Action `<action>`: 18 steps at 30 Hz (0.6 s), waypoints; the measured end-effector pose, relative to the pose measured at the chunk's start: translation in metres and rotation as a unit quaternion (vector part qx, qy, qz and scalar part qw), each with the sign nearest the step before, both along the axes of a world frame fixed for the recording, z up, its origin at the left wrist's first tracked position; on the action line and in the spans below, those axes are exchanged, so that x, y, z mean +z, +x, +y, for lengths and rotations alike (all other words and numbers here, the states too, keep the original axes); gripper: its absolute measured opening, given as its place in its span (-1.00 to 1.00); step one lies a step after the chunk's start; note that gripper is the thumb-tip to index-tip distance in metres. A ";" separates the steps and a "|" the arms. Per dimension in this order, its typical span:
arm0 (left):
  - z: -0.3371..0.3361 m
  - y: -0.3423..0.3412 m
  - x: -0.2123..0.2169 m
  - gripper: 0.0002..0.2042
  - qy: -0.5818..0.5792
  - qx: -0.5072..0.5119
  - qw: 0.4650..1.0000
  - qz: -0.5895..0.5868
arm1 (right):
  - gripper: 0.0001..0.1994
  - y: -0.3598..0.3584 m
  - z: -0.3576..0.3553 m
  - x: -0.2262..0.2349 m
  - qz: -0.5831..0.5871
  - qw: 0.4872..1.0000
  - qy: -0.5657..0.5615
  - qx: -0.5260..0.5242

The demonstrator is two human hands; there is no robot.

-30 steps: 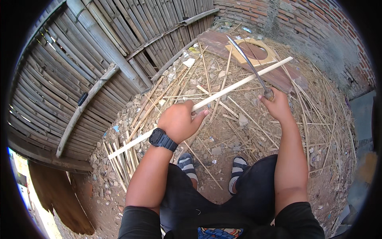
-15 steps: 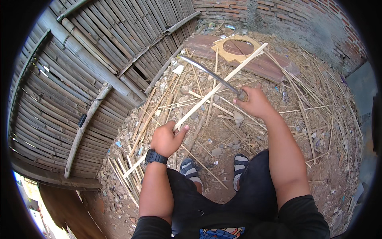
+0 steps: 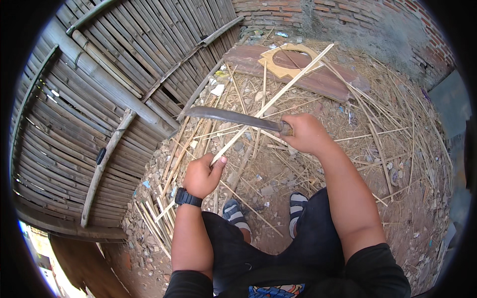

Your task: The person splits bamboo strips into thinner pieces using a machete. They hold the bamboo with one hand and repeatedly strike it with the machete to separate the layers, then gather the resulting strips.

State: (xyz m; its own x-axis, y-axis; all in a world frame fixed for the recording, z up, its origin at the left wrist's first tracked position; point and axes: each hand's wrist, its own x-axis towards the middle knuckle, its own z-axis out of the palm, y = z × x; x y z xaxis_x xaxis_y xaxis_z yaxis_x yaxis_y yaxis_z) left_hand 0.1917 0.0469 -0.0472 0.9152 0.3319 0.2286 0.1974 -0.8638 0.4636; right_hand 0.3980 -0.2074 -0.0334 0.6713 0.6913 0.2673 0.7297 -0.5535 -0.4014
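Observation:
My left hand (image 3: 201, 175), with a black watch (image 3: 187, 197) on its wrist, grips a long pale bamboo strip (image 3: 278, 94) that slants up and away to the right. My right hand (image 3: 306, 133) holds the handle of a long dark machete (image 3: 228, 116). The blade points left and lies across the strip, just above my left hand. My sandalled feet (image 3: 233, 211) stand on the ground below both hands.
A woven bamboo wall (image 3: 99, 89) runs along the left. Split bamboo strips (image 3: 159, 223) and shavings litter the dirt. A reddish board with a pale ring-shaped cutout (image 3: 290, 59) lies ahead, under a brick wall (image 3: 357, 20).
My left hand has slid down the strip toward me and the strip has tilted steeper. My right hand has swung the machete leftward, so the blade now crosses the strip.

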 end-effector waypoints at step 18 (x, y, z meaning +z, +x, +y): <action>0.006 -0.008 0.005 -0.56 0.008 0.015 0.999 -0.043 | -0.54 0.013 -0.017 0.013 0.087 0.996 0.004 0.009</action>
